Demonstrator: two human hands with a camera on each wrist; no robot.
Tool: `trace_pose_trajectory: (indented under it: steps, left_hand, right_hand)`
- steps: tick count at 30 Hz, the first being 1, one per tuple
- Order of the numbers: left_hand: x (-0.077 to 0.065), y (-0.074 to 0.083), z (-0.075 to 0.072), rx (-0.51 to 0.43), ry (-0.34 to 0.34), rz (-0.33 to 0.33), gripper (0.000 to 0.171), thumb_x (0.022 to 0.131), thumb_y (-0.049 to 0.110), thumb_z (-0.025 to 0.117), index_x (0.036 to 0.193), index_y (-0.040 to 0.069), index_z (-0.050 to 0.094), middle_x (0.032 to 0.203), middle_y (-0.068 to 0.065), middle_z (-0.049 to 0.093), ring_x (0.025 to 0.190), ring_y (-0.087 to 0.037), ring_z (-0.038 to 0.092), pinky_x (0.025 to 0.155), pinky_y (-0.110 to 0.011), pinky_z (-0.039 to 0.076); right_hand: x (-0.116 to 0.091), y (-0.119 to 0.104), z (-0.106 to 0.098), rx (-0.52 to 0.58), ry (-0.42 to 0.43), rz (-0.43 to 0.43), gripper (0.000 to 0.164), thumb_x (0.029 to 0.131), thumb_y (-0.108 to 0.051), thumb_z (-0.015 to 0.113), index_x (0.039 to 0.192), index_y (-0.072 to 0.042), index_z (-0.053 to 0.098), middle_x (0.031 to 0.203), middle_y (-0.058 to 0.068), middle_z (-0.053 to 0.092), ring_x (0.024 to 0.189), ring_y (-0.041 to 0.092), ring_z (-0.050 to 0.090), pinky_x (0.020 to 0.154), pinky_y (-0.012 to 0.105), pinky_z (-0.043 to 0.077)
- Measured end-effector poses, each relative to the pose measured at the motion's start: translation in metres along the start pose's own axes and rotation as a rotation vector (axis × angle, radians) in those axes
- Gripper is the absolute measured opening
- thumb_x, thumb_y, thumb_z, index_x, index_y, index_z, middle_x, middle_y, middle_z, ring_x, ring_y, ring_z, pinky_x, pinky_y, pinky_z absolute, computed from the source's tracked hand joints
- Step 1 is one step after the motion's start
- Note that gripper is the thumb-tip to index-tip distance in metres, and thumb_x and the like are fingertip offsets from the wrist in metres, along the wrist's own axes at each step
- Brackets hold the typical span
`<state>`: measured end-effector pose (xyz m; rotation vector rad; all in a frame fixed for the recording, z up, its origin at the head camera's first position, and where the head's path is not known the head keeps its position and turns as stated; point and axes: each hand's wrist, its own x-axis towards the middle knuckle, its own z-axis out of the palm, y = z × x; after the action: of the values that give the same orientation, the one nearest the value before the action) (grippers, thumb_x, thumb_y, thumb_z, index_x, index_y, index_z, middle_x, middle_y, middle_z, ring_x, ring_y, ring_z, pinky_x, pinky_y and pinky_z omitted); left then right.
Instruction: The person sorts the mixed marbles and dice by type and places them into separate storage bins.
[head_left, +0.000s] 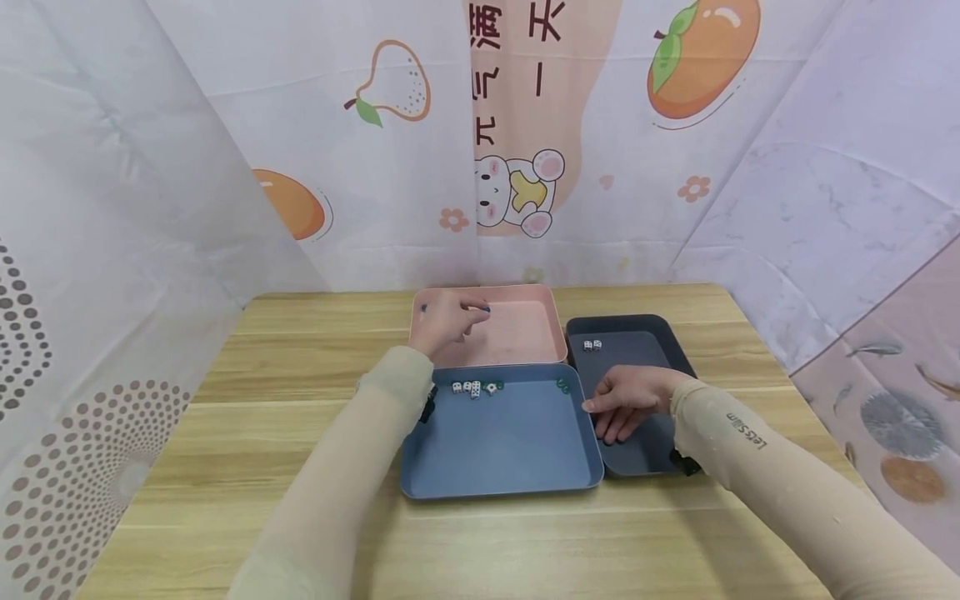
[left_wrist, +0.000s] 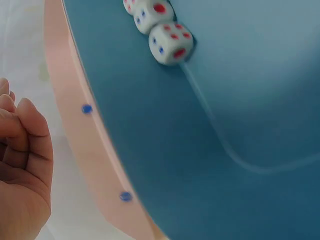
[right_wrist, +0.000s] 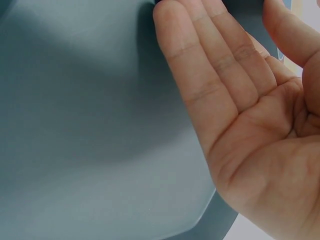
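My left hand point(head_left: 448, 320) is over the pink tray point(head_left: 525, 357), thumb and index fingertip around a small blue bead point(head_left: 487, 308). Another blue bead point(head_left: 423, 307) lies to its left in that tray. In the left wrist view, curled fingers point(left_wrist: 36, 132) show at the left edge, and two blue beads point(left_wrist: 86, 108) are in the pink tray. My right hand point(head_left: 633, 398) hangs over the dark grey tray point(head_left: 637, 462), thumb apart and fingers pointing down. The right wrist view shows its fingers point(right_wrist: 197, 75) loosely extended close to the tray floor, with nothing visible in the palm.
A blue tray point(head_left: 502, 454) sits between the arms. Several white dice point(head_left: 476, 389) and small green pieces point(head_left: 563, 386) lie along its far side. Two white dice point(head_left: 592, 345) are at the back of the dark tray. A printed curtain hangs behind the wooden table point(head_left: 300, 400).
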<state>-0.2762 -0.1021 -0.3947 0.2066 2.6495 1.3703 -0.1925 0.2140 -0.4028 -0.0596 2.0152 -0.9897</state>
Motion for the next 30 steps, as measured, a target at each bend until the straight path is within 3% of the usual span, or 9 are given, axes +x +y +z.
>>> trace_pose_trajectory:
  steps: [4,10,13,22,30]
  left_hand:
    - [0.007,-0.011,-0.005,-0.005,0.066,-0.043,0.025,0.082,0.028,0.073,0.106,0.02,0.072,0.066,-0.012,0.061,0.055,-0.019,0.055,0.052,-0.029,0.053]
    - [0.013,-0.027,-0.015,-0.098,0.054,-0.093,0.026,0.084,0.021,0.07,0.109,0.011,0.07,0.065,-0.013,0.057,0.051,-0.018,0.05,0.05,-0.028,0.051]
    - [0.013,-0.032,-0.019,-0.092,0.066,-0.11,0.026,0.085,0.021,0.069,0.109,0.01,0.07,0.062,-0.011,0.055,0.05,-0.019,0.05,0.05,-0.029,0.05]
    - [0.013,-0.039,-0.023,-0.069,0.1,-0.195,0.025,0.086,0.023,0.068,0.11,0.014,0.07,0.067,-0.013,0.056,0.059,-0.03,0.055,0.053,-0.033,0.049]
    - [0.017,-0.04,-0.017,-0.094,0.108,-0.26,0.022,0.086,0.02,0.069,0.107,0.015,0.071,0.064,-0.008,0.052,0.049,-0.023,0.049,0.044,-0.03,0.042]
  right_hand:
    - [0.001,0.001,0.0,0.0,0.002,-0.001,0.033,0.089,-0.028,0.064,0.092,0.006,0.064,0.087,0.021,0.068,0.077,0.032,0.067,0.069,0.042,0.055]
    - [0.001,0.001,-0.001,0.005,-0.004,0.005,0.035,0.087,-0.029,0.065,0.092,0.005,0.064,0.086,0.02,0.068,0.076,0.032,0.067,0.069,0.042,0.055]
    - [0.002,0.001,-0.001,0.008,-0.008,0.007,0.035,0.087,-0.03,0.066,0.092,0.005,0.064,0.086,0.021,0.068,0.076,0.032,0.067,0.069,0.042,0.055]
    - [0.002,0.001,-0.001,0.009,-0.01,0.009,0.035,0.087,-0.03,0.066,0.092,0.005,0.065,0.086,0.021,0.068,0.076,0.031,0.067,0.068,0.042,0.056]
    - [0.002,0.002,-0.001,0.012,-0.009,0.007,0.034,0.087,-0.028,0.065,0.091,0.005,0.064,0.086,0.021,0.068,0.076,0.032,0.067,0.069,0.043,0.055]
